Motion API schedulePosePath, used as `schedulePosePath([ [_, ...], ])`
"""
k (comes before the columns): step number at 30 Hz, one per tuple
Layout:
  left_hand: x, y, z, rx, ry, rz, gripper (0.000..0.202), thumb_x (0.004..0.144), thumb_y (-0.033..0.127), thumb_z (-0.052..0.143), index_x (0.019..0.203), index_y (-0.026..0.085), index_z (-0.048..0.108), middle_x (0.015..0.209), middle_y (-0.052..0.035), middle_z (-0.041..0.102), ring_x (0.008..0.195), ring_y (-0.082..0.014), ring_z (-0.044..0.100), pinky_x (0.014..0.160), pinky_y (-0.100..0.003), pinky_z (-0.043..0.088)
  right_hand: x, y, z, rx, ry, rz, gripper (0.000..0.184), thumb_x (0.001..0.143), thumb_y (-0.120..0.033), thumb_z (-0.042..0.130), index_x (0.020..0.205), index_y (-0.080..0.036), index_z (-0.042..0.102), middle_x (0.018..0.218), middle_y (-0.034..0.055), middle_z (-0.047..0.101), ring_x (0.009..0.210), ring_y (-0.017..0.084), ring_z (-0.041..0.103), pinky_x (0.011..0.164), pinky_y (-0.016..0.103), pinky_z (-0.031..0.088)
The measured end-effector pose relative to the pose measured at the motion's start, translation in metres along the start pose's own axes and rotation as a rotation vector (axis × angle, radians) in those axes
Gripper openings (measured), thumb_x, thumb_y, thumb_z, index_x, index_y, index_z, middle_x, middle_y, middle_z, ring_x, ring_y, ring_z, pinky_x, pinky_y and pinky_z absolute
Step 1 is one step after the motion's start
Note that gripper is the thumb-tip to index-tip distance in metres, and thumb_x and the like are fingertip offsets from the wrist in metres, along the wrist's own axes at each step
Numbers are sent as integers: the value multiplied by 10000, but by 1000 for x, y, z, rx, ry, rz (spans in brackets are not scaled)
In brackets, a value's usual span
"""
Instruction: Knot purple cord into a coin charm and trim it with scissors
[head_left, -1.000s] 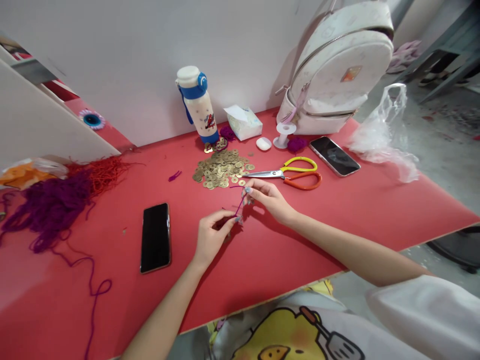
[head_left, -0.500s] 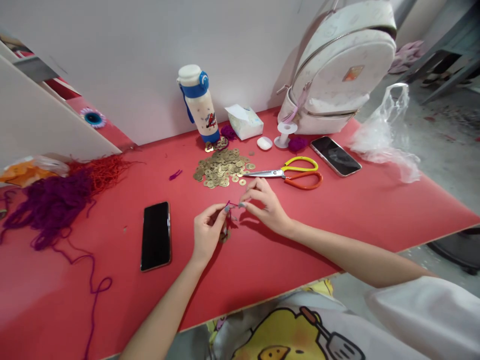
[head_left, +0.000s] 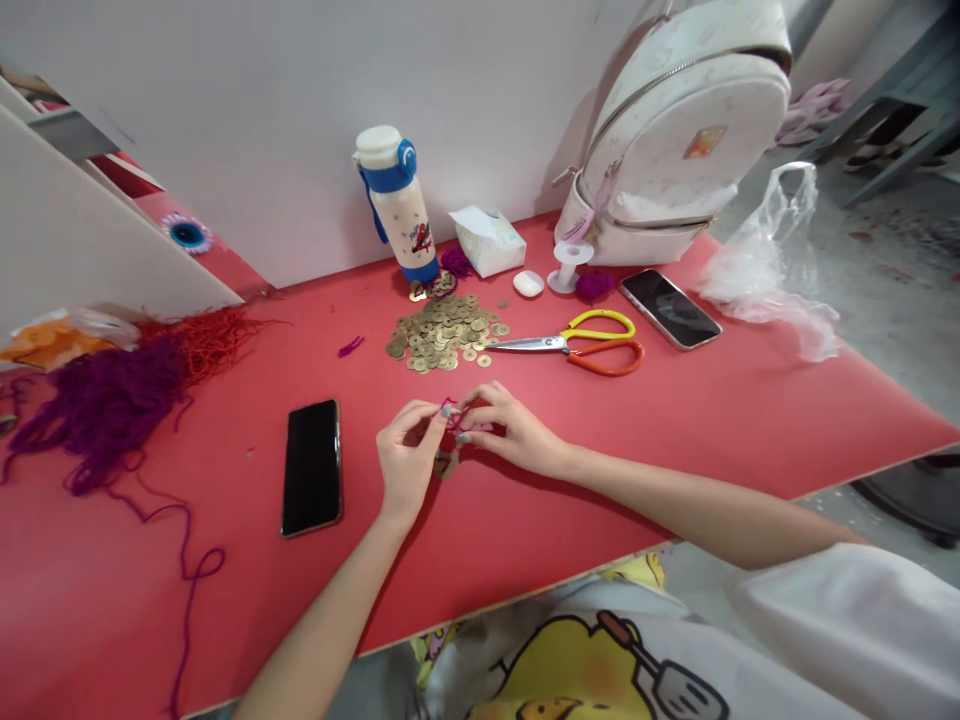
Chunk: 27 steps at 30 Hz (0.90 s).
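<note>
Thumb and forefinger of my left hand (head_left: 409, 450) pinch a short piece of purple yarn (head_left: 449, 404). My right hand (head_left: 510, 430) meets it from the right, its fingers closed around the same yarn; the exact loop between the fingertips is too small to make out. Just below the fingertips are brass coins (head_left: 445, 464), partly hidden by my left hand. Beyond both hands lies a pile of brass coins with holes (head_left: 442, 332), with yellow-and-orange handled scissors (head_left: 585, 343) touching its right side.
A black phone (head_left: 311, 468) lies left of my hands, another phone (head_left: 670, 308) at the right. Purple yarn (head_left: 112, 410) and red yarn (head_left: 214, 345) heap at the far left. Behind stand a bottle (head_left: 397, 205), a tissue pack (head_left: 491, 243), a white spool (head_left: 570, 265) and a backpack (head_left: 675, 150).
My right hand has moved left and slightly down, so its fingertips are now against those of my left hand. The left hand keeps its pinch and has shifted slightly left.
</note>
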<state>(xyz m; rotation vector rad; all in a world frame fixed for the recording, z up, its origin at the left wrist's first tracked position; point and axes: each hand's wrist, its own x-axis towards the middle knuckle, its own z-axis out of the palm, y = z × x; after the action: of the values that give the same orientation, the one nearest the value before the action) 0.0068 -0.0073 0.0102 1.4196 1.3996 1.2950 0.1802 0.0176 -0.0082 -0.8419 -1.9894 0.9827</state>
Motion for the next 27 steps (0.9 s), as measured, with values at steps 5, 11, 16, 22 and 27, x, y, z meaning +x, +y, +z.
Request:
schedulePosePath([
  [5,2,-2,-2,66,32,-55,201,857,361,652,799,174,701,756,-18,651,623,-137,614,565,-234,489,0,-6,-8,-187,-65,-82,179,976,-206,509,917,-195,677,1013,87,618,923,214,518,829,361,467],
  [11,5,-6,-7,450,-198,252,186,906,313,617,838,191,741,767,-37,694,685,-155,633,661,-255,477,2,-2,-19,-270,29,-135,188,990,-233,490,984,-208,677,930,82,620,858,214,513,752,346,452],
  [16,2,-7,-10,536,-335,522,211,946,300,567,881,216,749,793,-53,728,710,-157,664,649,-242,471,4,3,-19,-79,123,-56,127,961,-230,563,891,-212,668,891,52,620,865,195,563,785,327,471],
  [22,-1,2,-9,445,-100,494,228,955,262,531,855,202,727,773,-55,715,702,-158,648,684,-252,495,4,3,-16,-59,-21,-39,148,963,-217,538,883,-191,659,856,59,637,845,199,557,772,330,465],
  [27,-1,6,-6,279,-16,288,183,904,292,624,789,201,733,777,-35,693,720,-154,630,665,-247,497,3,2,-13,-39,-118,-94,189,982,-228,493,918,-184,665,890,78,654,853,206,555,782,339,470],
])
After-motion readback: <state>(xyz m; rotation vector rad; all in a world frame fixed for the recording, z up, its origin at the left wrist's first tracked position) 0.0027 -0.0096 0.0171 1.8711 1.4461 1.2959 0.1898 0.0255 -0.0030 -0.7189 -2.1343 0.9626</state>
